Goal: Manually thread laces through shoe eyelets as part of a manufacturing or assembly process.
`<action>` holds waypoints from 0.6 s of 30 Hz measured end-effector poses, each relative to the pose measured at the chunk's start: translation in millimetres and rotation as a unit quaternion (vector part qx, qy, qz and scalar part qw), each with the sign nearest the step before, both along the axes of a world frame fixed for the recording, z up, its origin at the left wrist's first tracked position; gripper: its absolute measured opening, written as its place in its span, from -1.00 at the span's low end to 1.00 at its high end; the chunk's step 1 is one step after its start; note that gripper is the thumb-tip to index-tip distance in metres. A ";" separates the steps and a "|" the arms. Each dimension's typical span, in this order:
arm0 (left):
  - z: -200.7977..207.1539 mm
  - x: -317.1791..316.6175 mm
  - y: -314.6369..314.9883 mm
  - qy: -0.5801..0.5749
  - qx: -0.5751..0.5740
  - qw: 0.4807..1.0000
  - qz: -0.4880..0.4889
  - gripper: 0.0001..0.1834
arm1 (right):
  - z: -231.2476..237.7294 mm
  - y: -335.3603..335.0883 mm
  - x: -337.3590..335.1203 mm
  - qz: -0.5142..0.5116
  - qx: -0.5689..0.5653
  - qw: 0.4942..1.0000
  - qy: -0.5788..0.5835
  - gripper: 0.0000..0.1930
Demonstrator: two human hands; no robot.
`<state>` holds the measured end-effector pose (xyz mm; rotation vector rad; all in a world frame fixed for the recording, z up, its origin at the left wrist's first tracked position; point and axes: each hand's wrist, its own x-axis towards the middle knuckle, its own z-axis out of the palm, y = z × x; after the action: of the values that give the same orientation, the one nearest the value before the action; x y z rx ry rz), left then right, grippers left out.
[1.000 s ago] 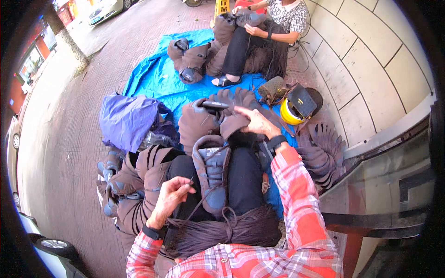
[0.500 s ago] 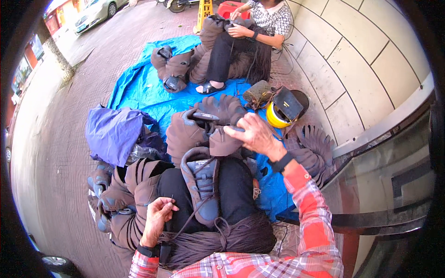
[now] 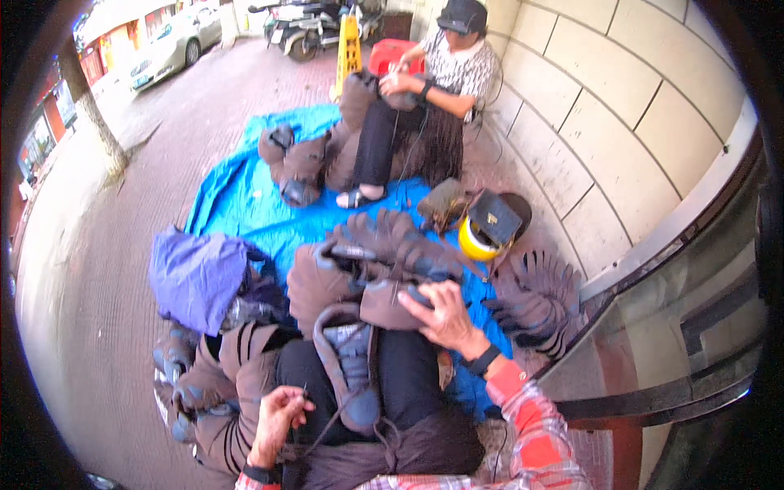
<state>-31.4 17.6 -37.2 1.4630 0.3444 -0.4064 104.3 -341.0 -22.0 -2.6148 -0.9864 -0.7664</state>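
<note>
A thread (image 3: pixel 327 425) is pinched in the closed left hand (image 3: pixel 278 415), just beside the shoe upper (image 3: pixel 347 371) laid on the lap. A brown upper (image 3: pixel 390 304) is gripped by the right hand (image 3: pixel 441 314), above the first. Beyond it more uppers (image 3: pixel 384 245) are piled on a blue tarp (image 3: pixel 237 196); a purple bag (image 3: pixel 196 273) is seen beyond the left hand.

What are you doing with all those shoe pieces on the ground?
A person sits with a brown and grey shoe upper on the lap. The left hand pinches a thread running to it, while the right hand rests on a pile of shoe uppers ahead. More lie on a blue tarp, where another person sits handling one too.
</note>
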 end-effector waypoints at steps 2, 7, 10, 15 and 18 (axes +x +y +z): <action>-2.2 -4.8 1.0 0.003 0.002 1.000 0.008 -0.86 | 0.2 3.7 -2.6 0.002 -0.005 1.000 0.007 -0.19; 8.3 -2.2 -5.5 -0.019 0.019 1.000 -0.006 -0.83 | -7.1 3.9 5.7 0.050 0.023 0.998 -0.008 -0.20; 16.9 18.6 -15.6 -0.057 0.064 0.996 -0.022 -0.84 | 13.4 -4.0 2.2 -0.008 -0.009 1.000 0.024 -0.22; -3.5 33.4 -26.5 -0.155 0.172 0.972 -0.049 -0.84 | 4.8 4.4 3.1 -0.025 0.019 0.995 0.091 -0.18; -2.8 29.6 -36.9 -0.253 0.264 0.927 -0.085 -0.85 | -0.4 8.7 -5.1 -0.032 0.036 0.990 0.130 -0.20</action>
<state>-1.8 -19.4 -40.0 2.0685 -0.1063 -0.0535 99.3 -332.3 -22.3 -2.6087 -0.7898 -0.4495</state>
